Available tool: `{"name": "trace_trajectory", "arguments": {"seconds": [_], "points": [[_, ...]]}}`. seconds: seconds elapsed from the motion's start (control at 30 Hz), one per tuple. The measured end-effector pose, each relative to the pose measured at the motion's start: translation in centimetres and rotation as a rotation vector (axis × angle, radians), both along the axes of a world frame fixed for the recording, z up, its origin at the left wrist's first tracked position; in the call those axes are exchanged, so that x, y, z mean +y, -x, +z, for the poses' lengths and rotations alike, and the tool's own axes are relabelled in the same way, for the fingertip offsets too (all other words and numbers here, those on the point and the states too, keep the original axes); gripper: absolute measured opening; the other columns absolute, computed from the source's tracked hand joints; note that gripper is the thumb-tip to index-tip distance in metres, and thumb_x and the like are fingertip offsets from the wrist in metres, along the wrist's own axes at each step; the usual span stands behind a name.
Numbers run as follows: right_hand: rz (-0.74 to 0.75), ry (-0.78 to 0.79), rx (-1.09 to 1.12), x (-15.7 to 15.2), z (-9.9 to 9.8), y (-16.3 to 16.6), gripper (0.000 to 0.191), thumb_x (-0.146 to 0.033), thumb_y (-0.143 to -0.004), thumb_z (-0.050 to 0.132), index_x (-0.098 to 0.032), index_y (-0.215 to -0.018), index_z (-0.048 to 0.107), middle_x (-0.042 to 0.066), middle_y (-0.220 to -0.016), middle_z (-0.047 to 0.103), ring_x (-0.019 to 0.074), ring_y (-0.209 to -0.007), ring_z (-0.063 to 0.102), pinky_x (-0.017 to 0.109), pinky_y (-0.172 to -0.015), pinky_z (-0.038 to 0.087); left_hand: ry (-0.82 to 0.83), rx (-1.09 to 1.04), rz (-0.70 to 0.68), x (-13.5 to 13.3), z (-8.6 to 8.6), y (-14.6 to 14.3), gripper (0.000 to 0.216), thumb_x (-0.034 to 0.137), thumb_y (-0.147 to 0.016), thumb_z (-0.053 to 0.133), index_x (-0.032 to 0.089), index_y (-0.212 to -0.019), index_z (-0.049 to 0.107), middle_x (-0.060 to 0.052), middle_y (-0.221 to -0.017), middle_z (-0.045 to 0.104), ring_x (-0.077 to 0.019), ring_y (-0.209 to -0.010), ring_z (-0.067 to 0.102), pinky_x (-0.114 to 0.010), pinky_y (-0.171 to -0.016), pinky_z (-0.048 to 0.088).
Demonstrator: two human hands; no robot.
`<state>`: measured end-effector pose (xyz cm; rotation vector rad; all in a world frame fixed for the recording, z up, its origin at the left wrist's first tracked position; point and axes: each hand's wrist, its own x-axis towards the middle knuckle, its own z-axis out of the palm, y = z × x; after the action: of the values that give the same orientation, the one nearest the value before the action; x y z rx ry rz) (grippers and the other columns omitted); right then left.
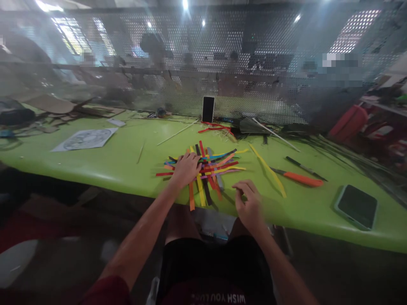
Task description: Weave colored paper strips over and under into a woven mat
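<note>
My left hand [187,166] lies flat, fingers stretched out, on the left part of a mat of woven coloured strips [208,169]. Red, yellow, orange, black, blue and purple strips cross over and under each other, their loose ends sticking out on all sides. To the right of the mat, over the table's near edge, my right hand [248,201] hovers with fingers bent and the thumb apart from them; nothing shows in it. A single yellow strip [270,171] lies beyond my right hand, by a tool with an orange handle [303,178].
A dark, thin pen-like stick [305,168] and a phone [356,206] lie on the green table [133,165] at right. Another phone [208,109] stands upright by a perforated metal screen [190,76]. Red strips [216,126] lie before it; a printed sheet [85,139] is left.
</note>
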<state>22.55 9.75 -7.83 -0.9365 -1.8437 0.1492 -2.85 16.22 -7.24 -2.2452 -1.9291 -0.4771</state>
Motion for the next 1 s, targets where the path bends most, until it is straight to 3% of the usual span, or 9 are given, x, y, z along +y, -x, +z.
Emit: {"name": "trace_trajectory", "arguments": {"seconds": [0.33,0.57,0.8,1.0], "points": [[0.033,0.008,-0.007,-0.2,-0.1,0.0,0.024,-0.007,-0.093,0.047,-0.023,-0.091,0.065,0.005,-0.089,0.064,0.0195,-0.082,0.064,0.032,-0.073,0.053,-0.074,-0.022,-0.033,0.2,-0.5,0.2,0.027,0.026,-0.101,0.051,0.019,-0.118,0.072,-0.012,-0.123,0.07,-0.0318,-0.12,0.059,-0.047,-0.104,0.048],[0.05,-0.026,0.002,0.2,-0.5,0.0,0.023,-0.006,-0.091,0.05,-0.023,-0.091,0.064,0.004,-0.087,0.063,0.0179,-0.08,0.064,0.03,-0.069,0.052,-0.241,-0.097,-0.124,0.6,-0.5,0.4,0.022,0.012,-0.096,0.054,0.017,-0.102,0.074,-0.013,-0.113,0.072,-0.0314,-0.114,0.06,-0.049,-0.105,0.047],[0.048,-0.04,0.042,0.2,-0.6,0.0,0.023,-0.007,-0.091,0.05,-0.023,-0.09,0.067,0.004,-0.087,0.064,0.0175,-0.076,0.063,0.029,-0.066,0.051,-0.478,-0.26,-0.237,0.4,0.3,1.5,0.02,0.01,-0.096,0.051,0.017,-0.097,0.069,-0.01,-0.099,0.069,-0.0251,-0.099,0.063,-0.04,-0.09,0.053],[0.011,-0.045,0.104,0.6,-0.9,-0.3,0.027,-0.002,-0.085,0.05,-0.021,-0.088,0.068,0.004,-0.088,0.063,0.0178,-0.078,0.06,0.03,-0.069,0.05,-0.564,-0.367,-0.227,0.2,-0.1,2.1,0.02,0.008,-0.095,0.05,0.018,-0.096,0.067,-0.006,-0.096,0.067,-0.0176,-0.085,0.064,-0.028,-0.078,0.052]]}}
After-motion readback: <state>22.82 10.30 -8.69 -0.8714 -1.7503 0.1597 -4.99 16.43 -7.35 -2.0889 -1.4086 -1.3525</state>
